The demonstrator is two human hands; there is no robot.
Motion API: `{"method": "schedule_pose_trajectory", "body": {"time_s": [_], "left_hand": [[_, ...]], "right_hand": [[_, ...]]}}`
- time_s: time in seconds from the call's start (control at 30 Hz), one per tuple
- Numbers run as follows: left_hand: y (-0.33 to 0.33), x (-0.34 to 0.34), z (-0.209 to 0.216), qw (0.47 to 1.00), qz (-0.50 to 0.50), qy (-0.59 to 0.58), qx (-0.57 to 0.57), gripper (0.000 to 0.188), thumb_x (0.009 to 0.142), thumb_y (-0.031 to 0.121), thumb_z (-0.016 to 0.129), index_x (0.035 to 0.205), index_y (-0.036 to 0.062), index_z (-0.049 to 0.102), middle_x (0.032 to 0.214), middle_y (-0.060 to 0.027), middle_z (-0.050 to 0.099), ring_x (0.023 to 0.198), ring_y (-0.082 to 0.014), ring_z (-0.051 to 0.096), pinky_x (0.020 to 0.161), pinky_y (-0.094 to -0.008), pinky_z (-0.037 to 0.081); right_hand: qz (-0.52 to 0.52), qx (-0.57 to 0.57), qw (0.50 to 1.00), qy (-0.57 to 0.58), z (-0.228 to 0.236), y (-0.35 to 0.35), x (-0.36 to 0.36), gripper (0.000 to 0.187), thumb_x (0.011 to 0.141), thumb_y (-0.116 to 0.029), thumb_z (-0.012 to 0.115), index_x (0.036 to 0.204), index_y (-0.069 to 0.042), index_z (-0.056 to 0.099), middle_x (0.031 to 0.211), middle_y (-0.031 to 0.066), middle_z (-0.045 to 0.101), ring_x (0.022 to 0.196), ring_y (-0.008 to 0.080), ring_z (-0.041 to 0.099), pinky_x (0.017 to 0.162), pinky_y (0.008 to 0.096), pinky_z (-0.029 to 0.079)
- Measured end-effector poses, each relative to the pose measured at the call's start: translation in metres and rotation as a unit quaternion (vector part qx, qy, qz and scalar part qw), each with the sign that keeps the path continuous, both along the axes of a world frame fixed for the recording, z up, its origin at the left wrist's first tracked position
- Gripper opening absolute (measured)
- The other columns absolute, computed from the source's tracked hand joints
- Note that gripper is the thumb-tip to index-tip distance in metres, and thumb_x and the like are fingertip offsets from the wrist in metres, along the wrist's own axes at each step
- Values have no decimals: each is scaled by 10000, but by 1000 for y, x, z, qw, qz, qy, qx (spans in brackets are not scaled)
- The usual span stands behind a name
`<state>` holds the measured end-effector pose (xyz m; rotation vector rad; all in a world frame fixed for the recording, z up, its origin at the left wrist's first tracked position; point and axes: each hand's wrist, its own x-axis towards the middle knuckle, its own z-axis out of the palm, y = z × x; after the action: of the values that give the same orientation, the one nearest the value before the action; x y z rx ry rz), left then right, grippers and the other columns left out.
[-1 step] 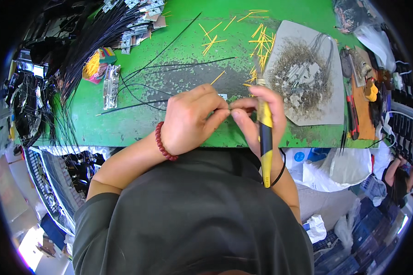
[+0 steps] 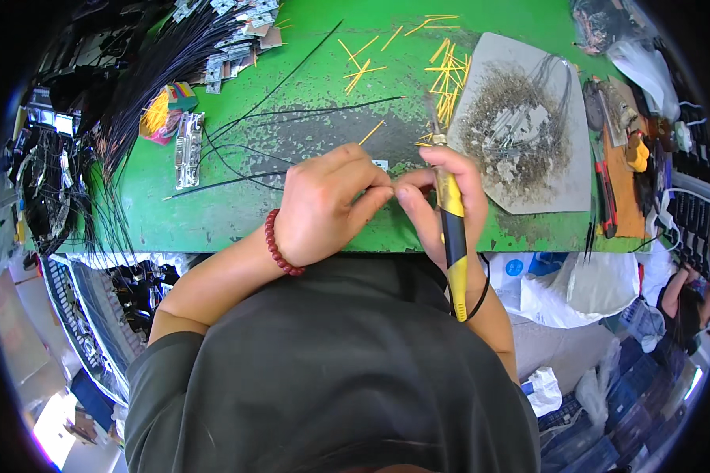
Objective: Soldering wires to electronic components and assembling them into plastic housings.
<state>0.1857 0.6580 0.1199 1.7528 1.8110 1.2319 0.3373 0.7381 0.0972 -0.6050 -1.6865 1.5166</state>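
Note:
My left hand (image 2: 329, 203), with a dark red bead bracelet (image 2: 271, 244) on its wrist, is closed in a pinch above the green bench. Black wires (image 2: 252, 180) run in under it from the left, and a small pale tag (image 2: 380, 165) shows just beyond its fingers. Across from it, my right hand (image 2: 450, 193) holds a yellow and black soldering iron (image 2: 454, 229), its metal tip pointing away from me. The right thumb and forefinger are close to the left fingertips. Whatever lies between the fingertips is too small to make out.
Yellow sleeve pieces (image 2: 448, 75) lie scattered at the far middle. A soiled grey board (image 2: 564, 177) is on the right, beside tools and a red cutter (image 2: 605, 197). Bundled black wires (image 2: 154, 79), a metal fixture (image 2: 189, 150) and a small box (image 2: 183, 96) occupy the left.

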Motion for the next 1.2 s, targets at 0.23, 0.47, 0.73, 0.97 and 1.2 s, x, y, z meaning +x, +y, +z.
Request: {"method": "schedule_pose_trajectory", "body": {"time_s": [0.23,0.47,0.73,0.97,1.2], "left_hand": [[-1,0,5,976,-8,-188,-110,72,754,1,665,787,18,603,717,-84,545,608,-221,531,550,-291,437],[5,1,-13,991,9,125,-54,118,703,-1,676,756,30,575,860,-88,619,792,-278,604,664,-352,491],[8,-4,-24,992,3,119,-37,116,699,25,672,738,46,564,772,-82,596,717,-277,579,625,-361,474],[10,-4,-23,995,6,82,-59,100,723,23,660,747,35,564,753,-97,597,715,-295,576,645,-375,464],[10,-5,-24,995,6,81,-58,95,726,24,654,742,32,560,734,-107,589,699,-303,572,631,-382,458]], "right_hand": [[-57,280,957,48,-12,9,-1,366,734,41,701,1058,-65,568,714,59,632,557,159,581,529,250,464],[-177,23,982,-56,-4,37,75,856,837,-667,475,1312,40,388,628,108,626,444,73,461,435,184,352],[-299,28,954,13,-19,53,115,112,754,-20,508,850,32,533,686,72,530,503,89,475,478,179,368],[-298,25,954,-28,-20,55,112,132,743,-10,527,872,18,515,688,65,522,523,94,500,514,187,411],[-280,26,960,-5,-20,54,113,125,742,1,545,861,18,512,692,69,530,542,114,522,547,212,443]]}}
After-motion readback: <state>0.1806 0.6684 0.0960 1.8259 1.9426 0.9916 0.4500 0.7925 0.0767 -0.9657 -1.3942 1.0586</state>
